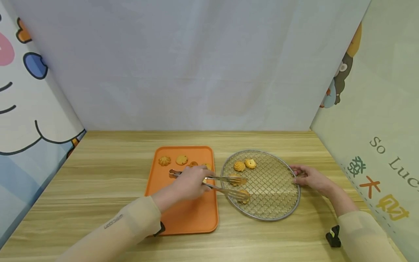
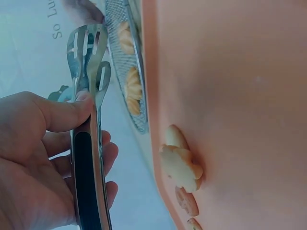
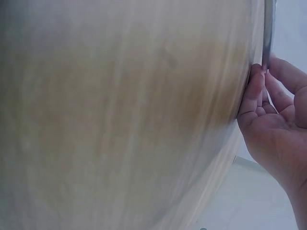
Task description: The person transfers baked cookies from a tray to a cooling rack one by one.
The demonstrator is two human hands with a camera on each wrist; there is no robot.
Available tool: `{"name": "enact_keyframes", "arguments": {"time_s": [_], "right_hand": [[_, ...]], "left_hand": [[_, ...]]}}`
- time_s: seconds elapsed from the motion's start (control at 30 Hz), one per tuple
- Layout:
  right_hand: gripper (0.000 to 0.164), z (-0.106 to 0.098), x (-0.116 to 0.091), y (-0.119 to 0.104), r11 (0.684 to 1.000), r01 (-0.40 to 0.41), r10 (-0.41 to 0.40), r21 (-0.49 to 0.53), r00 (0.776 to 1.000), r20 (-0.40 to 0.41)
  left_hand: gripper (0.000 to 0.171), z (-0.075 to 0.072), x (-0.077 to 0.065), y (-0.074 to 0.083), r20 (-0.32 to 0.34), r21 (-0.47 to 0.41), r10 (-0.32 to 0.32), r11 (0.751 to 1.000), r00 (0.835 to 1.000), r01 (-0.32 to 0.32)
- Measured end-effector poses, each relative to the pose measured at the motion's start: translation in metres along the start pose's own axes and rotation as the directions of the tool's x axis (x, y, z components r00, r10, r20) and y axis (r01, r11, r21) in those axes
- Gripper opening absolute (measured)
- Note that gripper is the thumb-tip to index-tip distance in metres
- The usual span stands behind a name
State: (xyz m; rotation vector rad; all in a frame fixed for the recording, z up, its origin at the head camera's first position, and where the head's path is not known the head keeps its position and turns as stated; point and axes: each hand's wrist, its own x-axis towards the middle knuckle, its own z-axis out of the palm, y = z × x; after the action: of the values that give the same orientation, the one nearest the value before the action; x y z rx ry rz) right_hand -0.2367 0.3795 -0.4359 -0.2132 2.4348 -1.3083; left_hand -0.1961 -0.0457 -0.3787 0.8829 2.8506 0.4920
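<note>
My left hand grips a pair of metal tongs with a dark inlay on the handle. The tong heads reach across to the left part of a round wire rack, overlapping two cookies there in the head view. Two more cookies, a swirled one and one beside it, sit toward the rack's back edge. At the rack's right side, my right hand pinches the metal rim between thumb and fingers.
Left of the rack lies an orange tray with several cookies along its back, among them a flower-shaped one and a round one. The left forearm crosses the tray's front. A pale curtain hangs behind the wooden table.
</note>
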Motion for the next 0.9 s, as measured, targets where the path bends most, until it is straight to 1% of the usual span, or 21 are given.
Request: {"name": "enact_keyframes", "arguments": {"time_s": [0.23,0.53,0.7,0.9], "right_hand": [[0.064,0.001,-0.001,-0.001,1.000,-0.003,0.003,-0.003,1.000,-0.001],[0.065,0.000,-0.002,-0.001,1.000,-0.001,0.001,0.002,1.000,0.000],[0.065,0.000,-0.002,-0.002,1.000,-0.002,0.002,0.003,1.000,0.000],[0.065,0.000,-0.004,-0.004,1.000,-0.010,0.010,-0.007,1.000,-0.004]], "left_hand": [[0.042,-0.013,-0.008,-0.002,-0.046,-0.007,-0.005,1.000,0.999,0.005],[0.042,-0.036,-0.020,-0.003,-0.100,-0.054,-0.029,0.998,0.995,0.023],[0.042,-0.044,-0.025,-0.008,-0.119,-0.084,-0.042,0.996,0.992,0.032],[0.043,-0.056,-0.032,-0.015,-0.154,-0.114,-0.033,0.993,0.988,0.016]]}}
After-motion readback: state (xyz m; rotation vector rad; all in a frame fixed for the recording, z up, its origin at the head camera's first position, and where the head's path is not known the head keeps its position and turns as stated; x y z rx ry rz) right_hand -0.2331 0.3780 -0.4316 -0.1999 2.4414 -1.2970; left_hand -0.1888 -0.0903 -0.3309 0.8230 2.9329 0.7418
